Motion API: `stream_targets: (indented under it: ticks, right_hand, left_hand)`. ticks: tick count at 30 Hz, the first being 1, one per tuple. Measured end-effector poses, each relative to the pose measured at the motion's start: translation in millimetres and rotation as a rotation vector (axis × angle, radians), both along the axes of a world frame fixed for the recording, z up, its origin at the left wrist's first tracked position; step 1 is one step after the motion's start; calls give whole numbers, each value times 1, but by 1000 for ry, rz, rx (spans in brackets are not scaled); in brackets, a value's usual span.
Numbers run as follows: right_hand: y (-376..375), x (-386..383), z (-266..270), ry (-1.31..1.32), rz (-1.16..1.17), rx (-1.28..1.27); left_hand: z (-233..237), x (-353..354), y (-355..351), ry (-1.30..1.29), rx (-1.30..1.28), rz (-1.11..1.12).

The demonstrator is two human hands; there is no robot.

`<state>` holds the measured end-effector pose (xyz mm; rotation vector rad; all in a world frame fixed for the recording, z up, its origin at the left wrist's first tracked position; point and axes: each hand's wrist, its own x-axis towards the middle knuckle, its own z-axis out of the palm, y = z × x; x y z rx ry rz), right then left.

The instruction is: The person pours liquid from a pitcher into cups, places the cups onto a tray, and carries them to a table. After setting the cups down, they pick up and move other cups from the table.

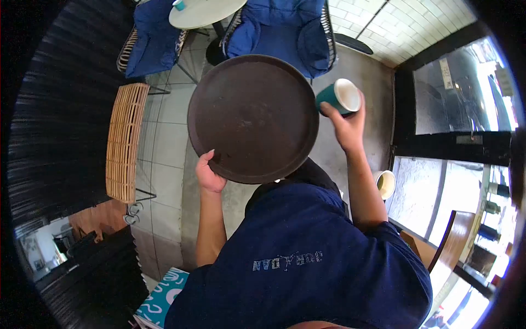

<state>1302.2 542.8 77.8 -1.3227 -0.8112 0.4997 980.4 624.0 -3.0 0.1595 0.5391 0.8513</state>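
My left hand [210, 174] grips the near-left rim of a round dark brown serving tray [255, 118], thumb on top and the other fingers hidden beneath. Nothing stands on the tray, whose surface has a few pale scuffs. To its right, my right hand [348, 123] is wrapped round a teal paper cup [330, 98] with a white inside. The cup is tilted with its mouth toward me, close beside the tray's right rim.
Ahead stand a round pale table [200, 16] with a small teal cup [178, 5] on it, and blue-cushioned chairs [279, 35]. A rattan bench [126, 142] is at left. On the right are a dark-framed glass door [457, 145] and a cream round container [386, 185] near my forearm.
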Motion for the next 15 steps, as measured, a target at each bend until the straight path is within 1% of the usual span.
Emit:
stream_targets:
  ticks: [4,6,7,9,12,14,15]
  right_hand:
    - [71,-23,-11,-243,236,-46]
    - [105,-31,-9,-349,256,-46]
    - [122,-33,-6,-348,278,-41]
    - [159,-34,-2,-443,320,-64]
    - [216,-38,-2,-452,379,-27]
    - [244,-42,5,-440,421,-34]
    - [261,-43,10,-445,435,-44]
  left_hand:
    - [-2,4,14,18,45,66]
    - [-2,7,27,35,60,122]
    - [1,8,36,33,32,121]
    - [9,13,56,35,16,148]
    - [25,14,93,85,31,219]
    - [29,14,112,238,-26,281]
    - [37,17,121,242,-24,300]
